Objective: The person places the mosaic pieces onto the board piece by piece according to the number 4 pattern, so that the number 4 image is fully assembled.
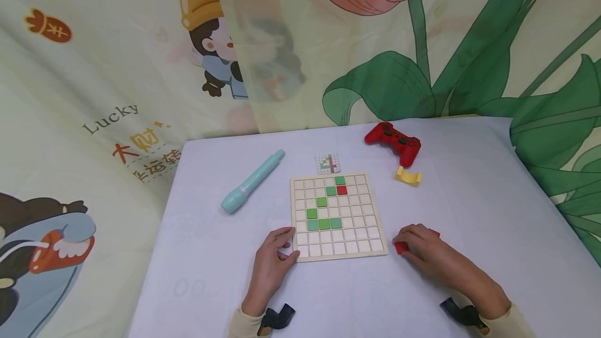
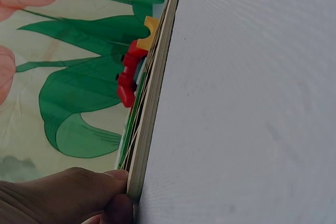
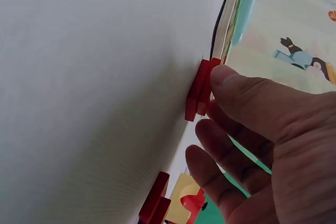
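A square wooden grid board (image 1: 339,259) lies on the table, with several green tiles (image 1: 324,224) and one red tile (image 1: 341,190) among its white squares. My left hand (image 1: 272,262) holds the board's left edge by its near corner, thumb and forefinger at the rim (image 2: 137,174). Just off the board's right side, my right hand (image 1: 424,252) pinches a red square tile (image 3: 209,87), with another red piece close against it. More red pieces (image 3: 155,200) lie beyond the fingers, mostly covered by the hand in the head view.
Behind the board lies a small printed pattern card (image 1: 327,164). A teal microphone-shaped stick (image 1: 253,181) is to the left. At the back right are a red game controller (image 1: 394,142) and a yellow curved block (image 1: 408,177). A printed curtain (image 1: 291,67) hangs behind the table.
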`<state>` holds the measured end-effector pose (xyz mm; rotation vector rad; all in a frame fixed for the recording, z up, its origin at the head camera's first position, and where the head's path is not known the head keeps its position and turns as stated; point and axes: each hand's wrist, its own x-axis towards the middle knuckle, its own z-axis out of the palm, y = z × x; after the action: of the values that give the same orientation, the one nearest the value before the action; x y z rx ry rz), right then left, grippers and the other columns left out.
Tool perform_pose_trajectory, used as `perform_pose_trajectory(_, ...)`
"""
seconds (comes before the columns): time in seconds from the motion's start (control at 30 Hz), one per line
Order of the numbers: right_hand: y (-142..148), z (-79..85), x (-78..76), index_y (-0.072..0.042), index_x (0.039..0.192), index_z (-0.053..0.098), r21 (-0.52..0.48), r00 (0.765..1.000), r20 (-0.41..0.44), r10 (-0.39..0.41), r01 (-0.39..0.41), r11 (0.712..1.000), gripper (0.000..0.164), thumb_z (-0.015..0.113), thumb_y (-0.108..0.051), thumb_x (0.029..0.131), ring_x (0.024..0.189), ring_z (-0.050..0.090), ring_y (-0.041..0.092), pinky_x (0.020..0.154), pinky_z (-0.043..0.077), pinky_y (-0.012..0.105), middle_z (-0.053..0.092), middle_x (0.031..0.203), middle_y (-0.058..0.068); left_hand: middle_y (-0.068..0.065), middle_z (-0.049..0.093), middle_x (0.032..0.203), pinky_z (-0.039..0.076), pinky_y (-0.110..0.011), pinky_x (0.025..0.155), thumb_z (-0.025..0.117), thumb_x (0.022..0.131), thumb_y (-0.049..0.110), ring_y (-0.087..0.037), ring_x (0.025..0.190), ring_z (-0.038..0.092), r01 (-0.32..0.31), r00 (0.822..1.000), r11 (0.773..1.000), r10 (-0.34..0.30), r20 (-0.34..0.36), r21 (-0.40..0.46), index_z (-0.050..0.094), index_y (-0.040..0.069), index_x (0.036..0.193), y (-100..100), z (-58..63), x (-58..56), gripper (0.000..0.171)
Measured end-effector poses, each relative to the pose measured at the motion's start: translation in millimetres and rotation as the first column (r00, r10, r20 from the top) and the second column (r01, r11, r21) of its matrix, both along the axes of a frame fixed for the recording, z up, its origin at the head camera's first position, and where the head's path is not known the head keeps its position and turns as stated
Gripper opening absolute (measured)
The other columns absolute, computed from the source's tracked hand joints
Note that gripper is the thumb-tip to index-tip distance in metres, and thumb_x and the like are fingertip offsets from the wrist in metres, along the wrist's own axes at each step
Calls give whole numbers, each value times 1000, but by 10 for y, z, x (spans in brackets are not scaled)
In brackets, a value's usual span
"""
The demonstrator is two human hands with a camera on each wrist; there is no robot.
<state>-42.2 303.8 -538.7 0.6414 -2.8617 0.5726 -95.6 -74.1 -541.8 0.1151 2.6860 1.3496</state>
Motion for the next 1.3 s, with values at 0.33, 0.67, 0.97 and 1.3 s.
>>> perform_pose_trajectory(0.33, -56, 58, -3, -24, 113, 78, 37, 999, 42, -17, 16, 999, 42, 95, -8, 77, 102, 60, 7, 83, 62, 22, 66, 111, -12, -6, 66, 142, 55, -16, 68, 86, 86, 2, -12, 96, 62, -9, 1000, 1000, 9, -7, -7, 70, 5, 139, -18, 5, -10, 56)
perform_pose_trajectory(0.67, -163, 262, -185, -25, 115, 76, -45, 999, 41, 21, -19, 999, 45, 94, -6, 78, 105, 59, 9, 79, 63, 21, 62, 114, -8, -6, 65, 143, 55, -16, 68, 86, 86, 3, -11, 96, 62, -1, 1000, 1000, 1, -17, -3, 70, 5, 140, -36, 1, -8, 56)
perform_pose_trajectory(0.97, -490, 487, -772, -14, 121, 71, -72, 986, 69, 151, -146, 987, 43, 91, -7, 84, 116, 60, 14, 89, 65, 31, 63, 119, -2, -6, 65, 143, 56, -17, 69, 85, 87, 3, -14, 98, 64, 12, 1000, 1000, -12, -4, 5, 69, 5, 141, -31, -2, -10, 56)
perform_pose_trajectory(1.3, -872, 390, -1355, -13, 128, 68, -8, 941, 272, 202, -208, 978, 32, 78, -15, 98, 107, 55, 14, 89, 61, 27, 59, 120, 1, -6, 66, 141, 56, -16, 68, 86, 87, 4, -11, 93, 63, 22, 1000, 1000, -22, -5, -9, 70, 5, 139, -31, 4, -19, 55)
